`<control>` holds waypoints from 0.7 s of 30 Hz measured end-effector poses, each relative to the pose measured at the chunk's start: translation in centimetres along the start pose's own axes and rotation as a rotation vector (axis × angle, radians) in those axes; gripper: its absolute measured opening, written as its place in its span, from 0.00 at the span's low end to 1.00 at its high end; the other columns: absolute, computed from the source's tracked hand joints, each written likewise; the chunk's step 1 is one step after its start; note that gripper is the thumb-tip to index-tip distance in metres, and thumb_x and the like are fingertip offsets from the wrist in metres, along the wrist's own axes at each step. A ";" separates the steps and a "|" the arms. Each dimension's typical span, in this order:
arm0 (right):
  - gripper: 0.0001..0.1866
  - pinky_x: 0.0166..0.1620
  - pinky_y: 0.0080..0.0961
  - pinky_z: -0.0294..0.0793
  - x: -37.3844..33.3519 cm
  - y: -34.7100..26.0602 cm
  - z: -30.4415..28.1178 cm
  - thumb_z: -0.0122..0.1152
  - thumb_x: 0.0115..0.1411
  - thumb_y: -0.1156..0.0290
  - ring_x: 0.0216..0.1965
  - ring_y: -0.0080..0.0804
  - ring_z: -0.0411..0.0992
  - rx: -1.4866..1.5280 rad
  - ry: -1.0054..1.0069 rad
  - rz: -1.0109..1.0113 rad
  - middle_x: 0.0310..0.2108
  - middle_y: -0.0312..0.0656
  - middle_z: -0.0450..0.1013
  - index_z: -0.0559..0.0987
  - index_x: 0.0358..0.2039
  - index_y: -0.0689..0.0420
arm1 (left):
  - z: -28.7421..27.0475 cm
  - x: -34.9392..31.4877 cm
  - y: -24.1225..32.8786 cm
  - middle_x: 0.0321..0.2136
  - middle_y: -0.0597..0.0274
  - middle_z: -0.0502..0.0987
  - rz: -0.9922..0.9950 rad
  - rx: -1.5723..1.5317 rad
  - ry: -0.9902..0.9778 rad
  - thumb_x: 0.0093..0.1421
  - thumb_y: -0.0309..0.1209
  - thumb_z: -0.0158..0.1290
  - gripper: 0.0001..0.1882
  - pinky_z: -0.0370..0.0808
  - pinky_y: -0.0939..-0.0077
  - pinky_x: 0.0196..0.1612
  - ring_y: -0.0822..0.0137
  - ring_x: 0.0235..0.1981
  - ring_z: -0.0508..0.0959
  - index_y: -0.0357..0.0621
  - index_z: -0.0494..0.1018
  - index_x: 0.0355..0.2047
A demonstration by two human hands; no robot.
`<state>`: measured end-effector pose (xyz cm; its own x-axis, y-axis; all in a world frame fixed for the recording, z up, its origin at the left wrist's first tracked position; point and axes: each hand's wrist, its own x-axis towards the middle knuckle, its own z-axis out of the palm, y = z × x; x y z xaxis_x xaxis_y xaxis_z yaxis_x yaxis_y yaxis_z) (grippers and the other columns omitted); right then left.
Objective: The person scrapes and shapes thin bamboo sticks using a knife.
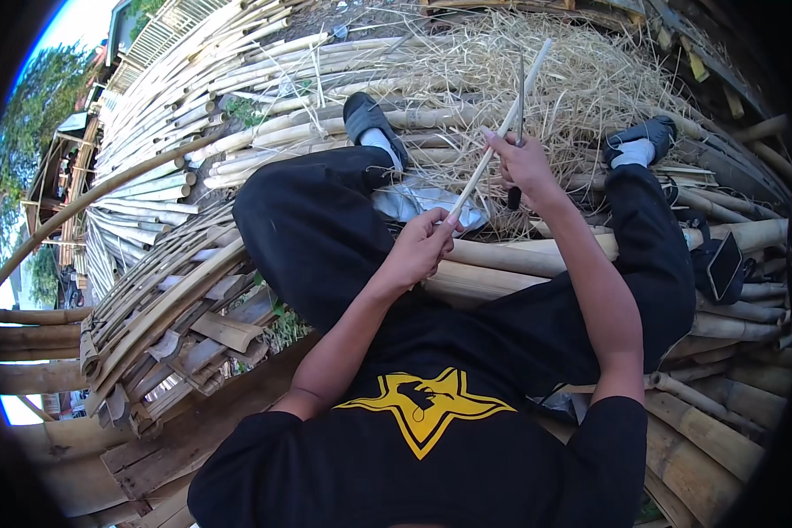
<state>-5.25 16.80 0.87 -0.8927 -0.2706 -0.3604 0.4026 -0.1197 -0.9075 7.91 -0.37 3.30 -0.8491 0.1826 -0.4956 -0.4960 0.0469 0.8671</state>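
Note:
A pale, slim bamboo strip (pixel 476 184) slants up and away between my spread legs. Its near end is gripped in my left hand (pixel 421 250), fingers curled round it. Farther along, my right hand (pixel 526 169) is closed on a knife (pixel 520 101) whose narrow blade points away from me, beside the strip. The dark knife handle (pixel 513 199) shows below that fist. My right thumb and fingertips lie against the strip. Whether the blade's edge touches it I cannot tell.
Curly bamboo shavings (pixel 581 84) are heaped beyond my hands. A crumpled silvery sheet (pixel 402 201) lies near my left shoe (pixel 371 123). Bamboo poles (pixel 290 66) cover the ground, with split pieces (pixel 224 327) stacked at left. A phone-like dark slab (pixel 724 266) rests at right.

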 end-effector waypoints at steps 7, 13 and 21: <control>0.24 0.26 0.36 0.69 -0.1 0.7 0.4 0.55 0.58 0.52 0.17 0.39 0.69 -0.843 0.110 -0.147 0.15 0.47 0.71 0.78 0.22 0.65 | -1.7 1.4 -0.7 0.16 0.78 0.56 0.103 -0.063 0.049 0.69 0.36 0.40 0.11 0.47 0.88 0.14 0.86 0.12 0.51 0.43 0.67 0.37; 0.17 0.39 0.45 0.74 -2.2 2.1 2.4 0.57 0.52 0.62 0.33 0.55 0.75 -1.205 -0.044 -0.163 0.26 0.59 0.74 0.79 0.26 0.66 | -2.1 2.6 -0.2 0.16 0.78 0.56 0.140 -0.029 0.109 0.68 0.33 0.41 0.09 0.48 0.88 0.15 0.86 0.13 0.51 0.42 0.68 0.41; 0.14 0.39 0.46 0.75 -1.5 4.1 2.4 0.54 0.47 0.68 0.34 0.56 0.75 -1.273 -0.056 -0.201 0.29 0.62 0.74 0.78 0.27 0.68 | -2.2 3.7 -0.4 0.15 0.66 0.67 0.240 0.224 0.213 0.63 0.29 0.48 0.11 0.59 0.75 0.18 0.78 0.15 0.62 0.32 0.71 0.28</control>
<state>-1.80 14.42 -1.86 -0.8926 -0.3971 -0.2132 -0.2397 0.8189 -0.5215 4.58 -1.87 0.99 -0.9666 0.0072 -0.2561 -0.2466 0.2448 0.9377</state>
